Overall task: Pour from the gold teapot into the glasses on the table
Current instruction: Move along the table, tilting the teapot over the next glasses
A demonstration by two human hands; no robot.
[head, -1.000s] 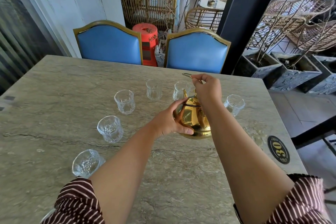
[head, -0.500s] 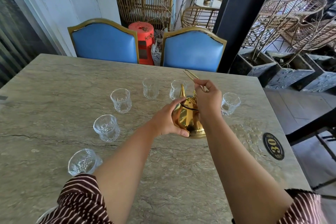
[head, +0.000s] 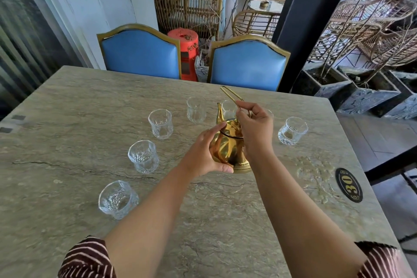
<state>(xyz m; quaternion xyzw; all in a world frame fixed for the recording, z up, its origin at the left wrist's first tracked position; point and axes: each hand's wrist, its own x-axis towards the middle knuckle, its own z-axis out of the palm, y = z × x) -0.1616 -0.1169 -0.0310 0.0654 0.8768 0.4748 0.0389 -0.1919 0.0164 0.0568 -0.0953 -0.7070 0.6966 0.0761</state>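
Six glasses ring our gold teapot [head: 228, 149], which rests on the desk [head: 67, 108]. Our left hand [head: 204, 153] cups its body, fingers wrapped around; our right hand [head: 253, 127] pinches the wire handle [head: 230, 96]. We judge pouring hasn't begun: next, lift and tip the spout toward the glass behind the teapot [head: 229, 108]
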